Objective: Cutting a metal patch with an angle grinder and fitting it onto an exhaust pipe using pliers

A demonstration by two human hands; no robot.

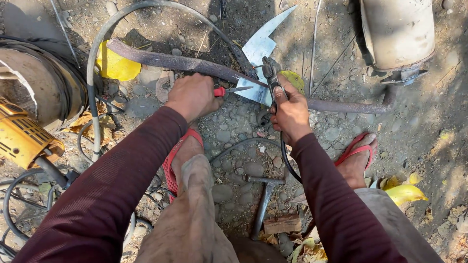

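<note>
In the head view, a red-handled tool (229,90) is gripped in the clenched left hand (193,96), and its thin metal tip is laid against a shiny, pointed steel plate (259,47). The plate is stood against a rusty curved bar (180,62) that is stretched across the gravel ground (234,131) from the upper left towards the right edge. A dark welding holder (271,75) is grasped in the closed right hand (291,113), with its head pressed to the plate's lower edge just beside the bar; a black cable (287,163) is trailed from it towards the person. A hammer (263,198) is laid on the ground between the feet in red sandals (171,163). A yellow power tool (22,137) is seen at the left edge, and a pale cylinder (397,30) in the upper right corner.
</note>
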